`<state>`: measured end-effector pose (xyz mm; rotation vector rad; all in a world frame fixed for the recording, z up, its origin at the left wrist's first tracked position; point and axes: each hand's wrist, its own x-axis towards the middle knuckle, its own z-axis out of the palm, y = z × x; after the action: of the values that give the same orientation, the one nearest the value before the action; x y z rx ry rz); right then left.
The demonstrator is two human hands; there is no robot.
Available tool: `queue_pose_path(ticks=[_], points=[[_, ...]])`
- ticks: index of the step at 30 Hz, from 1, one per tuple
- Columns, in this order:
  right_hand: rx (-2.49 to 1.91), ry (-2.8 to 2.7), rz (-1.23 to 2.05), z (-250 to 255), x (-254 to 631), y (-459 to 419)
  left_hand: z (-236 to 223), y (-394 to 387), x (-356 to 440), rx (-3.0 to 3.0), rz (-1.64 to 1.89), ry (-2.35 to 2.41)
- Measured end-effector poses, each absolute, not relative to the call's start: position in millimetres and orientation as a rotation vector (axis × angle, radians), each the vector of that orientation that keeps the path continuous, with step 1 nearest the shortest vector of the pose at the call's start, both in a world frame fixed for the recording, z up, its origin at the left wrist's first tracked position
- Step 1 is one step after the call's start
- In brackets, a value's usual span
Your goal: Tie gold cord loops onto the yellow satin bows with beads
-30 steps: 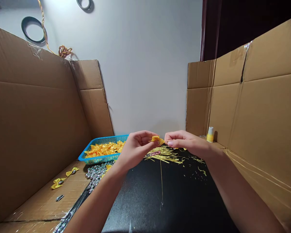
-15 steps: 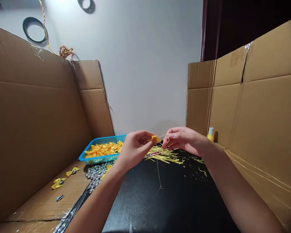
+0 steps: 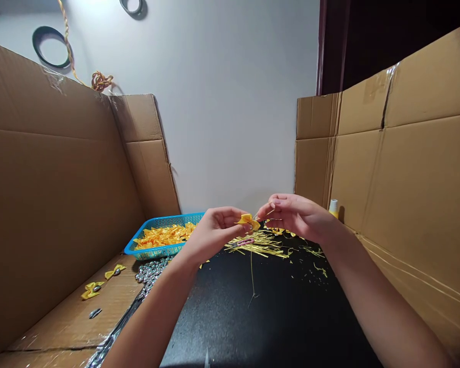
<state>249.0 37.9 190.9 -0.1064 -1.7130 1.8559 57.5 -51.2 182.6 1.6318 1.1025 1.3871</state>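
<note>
A small yellow ribbon bow point(image 3: 248, 220) is pinched between the thumb and fingers of my left hand point(image 3: 214, 230). Close on its right, my right hand point(image 3: 301, 217) pinches a thin, pale thread point(image 3: 257, 211) that runs to the bow. The fingertips partly hide where it meets the fabric. Below the bow hangs a thin thread end point(image 3: 252, 276) with a small knot or loop near its bottom, over the black table point(image 3: 283, 306). Behind and under the hands lie many yellow strips point(image 3: 268, 249), with a small pink tool point(image 3: 246, 242) on top.
A blue basket point(image 3: 176, 216) of yellow bows stands at back left. Silver beads point(image 3: 149, 273) are heaped before it. Two bows with beads point(image 3: 93, 290) rest on the left cardboard point(image 3: 61, 327). Cardboard walls point(image 3: 414, 168) flank both sides; a white-topped bottle point(image 3: 333, 206) stands right.
My right hand has risen slightly, drawing the thread upward. The bow in my left hand has turned, so more of its loops show.
</note>
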Motion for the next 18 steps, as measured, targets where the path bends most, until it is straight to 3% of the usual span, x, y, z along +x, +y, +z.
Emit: queue_pose_path(ticks=[12, 18], points=[[-0.144, -1.685, 1.533, 188, 240, 23, 184, -54, 60, 1.568, 1.41, 1.03], [0.039, -1.748, 1.331, 191, 250, 27, 185, -50, 53, 1.492, 1.421, 0.966]])
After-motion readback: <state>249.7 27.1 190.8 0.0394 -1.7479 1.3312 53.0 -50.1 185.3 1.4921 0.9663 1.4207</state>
